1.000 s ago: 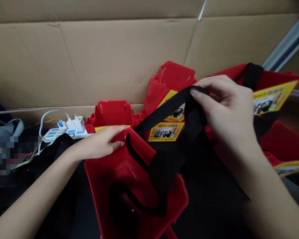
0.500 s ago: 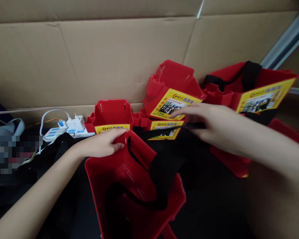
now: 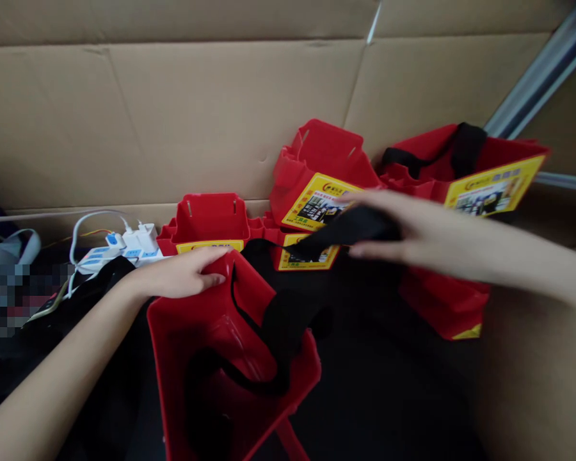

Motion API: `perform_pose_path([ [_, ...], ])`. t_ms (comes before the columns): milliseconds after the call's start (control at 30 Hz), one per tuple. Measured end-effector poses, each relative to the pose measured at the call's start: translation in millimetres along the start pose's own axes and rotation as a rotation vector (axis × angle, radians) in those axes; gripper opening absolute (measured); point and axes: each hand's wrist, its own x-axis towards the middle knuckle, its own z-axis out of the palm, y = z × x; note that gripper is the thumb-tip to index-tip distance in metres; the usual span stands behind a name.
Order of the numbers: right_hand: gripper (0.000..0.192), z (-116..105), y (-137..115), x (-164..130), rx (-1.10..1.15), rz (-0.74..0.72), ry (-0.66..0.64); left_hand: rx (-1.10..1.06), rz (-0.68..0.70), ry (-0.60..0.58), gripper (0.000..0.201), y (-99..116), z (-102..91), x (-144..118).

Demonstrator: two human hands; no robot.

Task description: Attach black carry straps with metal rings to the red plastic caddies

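Two hands on 1 red plastic tool pouch, black webbing strap stretched out to the right.

Left hand (image 3: 182,275) clamped over the near rim of the open red plastic pouch (image 3: 221,365), bracing it on the dark tabletop (image 3: 388,384); right hand (image 3: 403,234) closed around the black webbing strap (image 3: 336,234), drawn taut across toward stacked red pouches with yellow labels (image 3: 312,192) against the cardboard wall (image 3: 173,115).

The nearest red bin (image 3: 211,346) looks like smooth, slightly glossy plastic, its black strap (image 3: 288,320) matt woven cloth, the yellow labels (image 3: 312,203) glossy printed paper, the back wall (image 3: 173,121) dull creased cardboard, the power strip (image 3: 120,253) smooth white plastic.
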Motion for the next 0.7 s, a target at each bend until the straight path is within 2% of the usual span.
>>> perform_pose_path([
  [33,0.062,6.0,-10.9,1.2,0.003,-0.092,-0.108,0.018,-0.012,0.002,0.042,-0.1,-0.5,0.3],
  [100,0.061,12.8,-36.0,-3.1,0.046,-0.224,-0.152,0.061,-0.012,-0.008,0.045,-0.1,-1.4,1.3],
  [167,0.044,15.6,-64.7,-13.2,0.125,-0.25,-0.008,0.077,0.018,-0.022,0.046,0.9,-1.7,1.7],
  [233,0.023,20.4,-93.6,-23.8,0.172,-0.21,0.021,0.058,0.035,-0.009,0.047,3.6,-0.5,0.4],
  [333,0.021,39.6,-126.5,-31.1,-0.014,-0.245,0.008,0.046,-0.021,0.079,0.043,10.9,5.2,-4.7],
  [433,0.019,66.2,-143.6,-23.2,-0.313,-0.261,0.005,0.083,-0.113,0.179,0.029,20.3,12.9,-8.2],
  [533,0.012,82.5,-150.6,-5.5,-0.449,-0.17,-0.127,0.156,-0.24,0.182,0.025,27.1,17.0,-5.1],
  [600,0.015,80.2,-151.0,4.6,-0.422,-0.197,-0.259,0.206,-0.315,0.172,0.023,28.1,16.8,-0.5],
  [667,0.017,65.8,-146.9,8.1,-0.229,-0.41,-0.455,0.238,-0.354,0.184,0.02,26.6,15.5,4.0],
  [700,0.016,54.8,-142.9,6.8,-0.056,-0.56,-0.582,0.242,-0.359,0.191,0.019,25.4,14.8,5.8],
])
